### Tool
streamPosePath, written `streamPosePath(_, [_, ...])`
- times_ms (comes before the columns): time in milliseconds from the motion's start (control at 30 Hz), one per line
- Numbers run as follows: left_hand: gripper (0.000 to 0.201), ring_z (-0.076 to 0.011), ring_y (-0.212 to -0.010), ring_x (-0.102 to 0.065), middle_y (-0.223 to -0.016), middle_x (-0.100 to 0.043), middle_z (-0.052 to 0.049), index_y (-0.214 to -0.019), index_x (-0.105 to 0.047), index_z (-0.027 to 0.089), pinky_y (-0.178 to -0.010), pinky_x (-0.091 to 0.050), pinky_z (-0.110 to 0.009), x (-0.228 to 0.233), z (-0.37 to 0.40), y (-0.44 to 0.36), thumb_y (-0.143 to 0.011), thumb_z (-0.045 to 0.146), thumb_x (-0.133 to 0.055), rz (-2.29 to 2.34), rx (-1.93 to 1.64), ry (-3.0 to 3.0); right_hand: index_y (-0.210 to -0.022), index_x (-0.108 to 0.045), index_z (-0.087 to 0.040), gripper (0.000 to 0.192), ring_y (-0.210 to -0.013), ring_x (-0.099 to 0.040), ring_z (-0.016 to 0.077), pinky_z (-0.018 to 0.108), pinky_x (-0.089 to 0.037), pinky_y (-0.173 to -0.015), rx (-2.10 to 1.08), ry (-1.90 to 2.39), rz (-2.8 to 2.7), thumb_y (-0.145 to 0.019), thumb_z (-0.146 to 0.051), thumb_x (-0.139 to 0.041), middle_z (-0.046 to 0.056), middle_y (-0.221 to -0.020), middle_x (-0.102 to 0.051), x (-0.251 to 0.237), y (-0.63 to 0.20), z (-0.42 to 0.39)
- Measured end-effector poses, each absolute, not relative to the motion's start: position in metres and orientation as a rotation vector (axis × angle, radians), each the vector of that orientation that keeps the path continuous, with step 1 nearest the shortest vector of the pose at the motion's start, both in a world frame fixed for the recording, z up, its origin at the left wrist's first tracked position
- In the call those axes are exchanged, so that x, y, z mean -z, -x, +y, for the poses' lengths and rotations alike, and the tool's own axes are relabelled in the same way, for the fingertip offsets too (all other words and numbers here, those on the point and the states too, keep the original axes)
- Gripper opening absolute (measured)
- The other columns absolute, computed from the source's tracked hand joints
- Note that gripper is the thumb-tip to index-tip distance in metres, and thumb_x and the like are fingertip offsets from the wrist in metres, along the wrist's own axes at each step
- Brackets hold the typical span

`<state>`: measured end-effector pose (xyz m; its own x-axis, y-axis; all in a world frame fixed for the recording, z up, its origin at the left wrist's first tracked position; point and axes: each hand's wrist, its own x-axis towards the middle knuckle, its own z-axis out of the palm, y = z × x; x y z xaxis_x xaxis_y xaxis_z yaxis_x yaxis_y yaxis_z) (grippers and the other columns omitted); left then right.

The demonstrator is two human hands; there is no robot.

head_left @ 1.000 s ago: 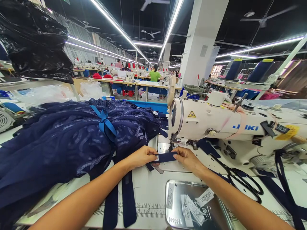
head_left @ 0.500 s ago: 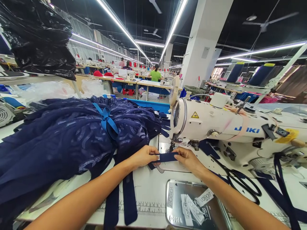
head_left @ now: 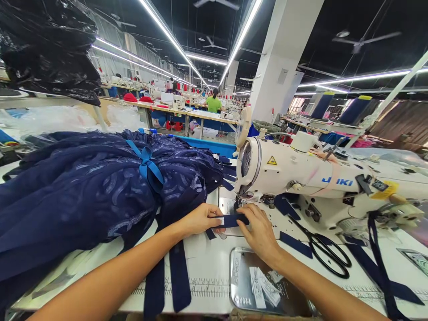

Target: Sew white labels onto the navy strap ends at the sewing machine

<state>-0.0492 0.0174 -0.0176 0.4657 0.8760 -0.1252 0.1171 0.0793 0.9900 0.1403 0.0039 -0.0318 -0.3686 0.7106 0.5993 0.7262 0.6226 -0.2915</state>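
Note:
A short navy fabric strap [head_left: 230, 220] is stretched between my hands, just in front of the needle area of the white sewing machine [head_left: 287, 167]. My left hand [head_left: 204, 219] pinches its left end, where a small white label [head_left: 221, 220] shows by the fingertips. At the other end, my right hand [head_left: 259, 229] has its fingers over the strap and its thumb against the near edge. To the left lies a heap of navy garments [head_left: 100, 191], tied with a blue ribbon [head_left: 147, 164]. Two navy straps [head_left: 179, 276] hang down from it over the table.
A metal tray [head_left: 242, 298] with several white labels sits at the table's front, under my right forearm. Black scissors [head_left: 329, 254] lie right of my hand, near loose navy strips [head_left: 296, 244]. A printed ruler [head_left: 209, 287] runs along the front edge. A person in green [head_left: 214, 104] sits far back.
My right hand has shifted, from pinching the strap's tip to laying its fingers over the right end. My left hand keeps its pinch. The view has turned slightly right.

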Motion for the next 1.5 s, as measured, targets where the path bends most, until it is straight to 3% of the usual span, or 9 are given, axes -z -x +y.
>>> streamPosePath(100, [0.019, -0.0129, -0.056, -0.060, -0.060, -0.065, -0.002, -0.065, -0.053, 0.012, -0.059, -0.046, -0.025, 0.018, 0.017, 0.048, -0.061, 0.026, -0.066, 0.938, -0.729, -1.398, -0.083, -0.053, -0.018, 0.011, -0.069, -0.049, 0.0165, 0.031, -0.038, -0.066, 0.015, 1.026, -2.198, -0.080, -0.012, -0.044, 0.004, -0.081, -0.056, 0.027, -0.132, -0.002])
streamPosePath(267, [0.021, -0.0124, -0.055, -0.059, -0.058, -0.064, -0.001, -0.066, -0.053, 0.013, -0.059, -0.046, -0.025, 0.023, 0.017, 0.047, -0.060, 0.029, -0.066, 0.908, -0.741, -1.404, -0.078, -0.051, -0.018, 0.008, -0.066, -0.047, 0.0156, 0.029, -0.035, -0.064, 0.070, 0.902, -2.266, -0.080, -0.012, -0.044, 0.003, -0.074, -0.054, 0.028, -0.122, 0.000])
streamPosePath(533, [0.011, -0.0113, -0.056, -0.055, -0.060, -0.060, 0.001, -0.065, -0.050, 0.014, -0.058, -0.044, -0.024, 0.030, 0.015, 0.043, -0.064, 0.022, -0.057, 0.869, -0.745, -1.480, -0.066, -0.042, -0.018, 0.023, -0.051, -0.037, 0.0146, 0.029, -0.029, -0.055, 0.366, 0.901, -2.339, -0.082, -0.008, -0.029, 0.002, -0.060, -0.046, 0.032, -0.113, 0.002])
streamPosePath(700, [0.005, -0.0095, -0.051, -0.051, -0.058, -0.056, 0.003, -0.067, -0.052, 0.014, -0.052, -0.042, -0.021, 0.028, 0.015, 0.043, -0.065, 0.017, -0.050, 0.945, -0.769, -1.538, -0.069, -0.041, -0.018, 0.020, -0.056, -0.039, 0.0138, 0.028, -0.032, -0.058, 0.006, 0.677, -2.509, -0.084, -0.012, -0.030, 0.001, -0.064, -0.047, 0.026, -0.124, -0.016])
streamPosePath(900, [0.007, -0.0086, -0.049, -0.050, -0.058, -0.059, 0.002, -0.067, -0.051, 0.014, -0.048, -0.039, -0.020, 0.020, 0.012, 0.040, -0.066, 0.013, -0.045, 0.954, -0.713, -1.627, -0.081, -0.051, -0.017, 0.009, -0.083, -0.048, 0.0192, 0.034, -0.035, -0.073, -0.359, 1.043, -2.197, -0.080, -0.020, -0.043, 0.007, -0.087, -0.056, 0.022, -0.136, 0.003])
streamPosePath(1100, [0.008, -0.0111, -0.054, -0.055, -0.060, -0.059, 0.001, -0.069, -0.053, 0.014, -0.052, -0.043, -0.021, 0.021, 0.011, 0.040, -0.066, 0.016, -0.046, 0.995, -0.704, -1.607, -0.063, -0.054, -0.017, 0.008, -0.061, -0.049, 0.0124, 0.025, -0.037, -0.060, -1.068, 1.175, -2.014, -0.069, -0.018, -0.049, -0.001, -0.061, -0.053, 0.025, -0.130, 0.017])
streamPosePath(1500, [0.009, -0.0101, -0.053, -0.054, -0.061, -0.057, 0.003, -0.064, -0.055, 0.014, -0.053, -0.045, -0.020, 0.025, 0.014, 0.038, -0.066, 0.019, -0.049, 1.003, -0.774, -1.653, -0.058, -0.051, -0.016, 0.007, -0.053, -0.040, 0.0086, 0.021, -0.033, -0.052, -1.178, 1.180, -1.924, -0.064, -0.020, -0.052, -0.004, -0.054, -0.047, 0.023, -0.126, 0.019])
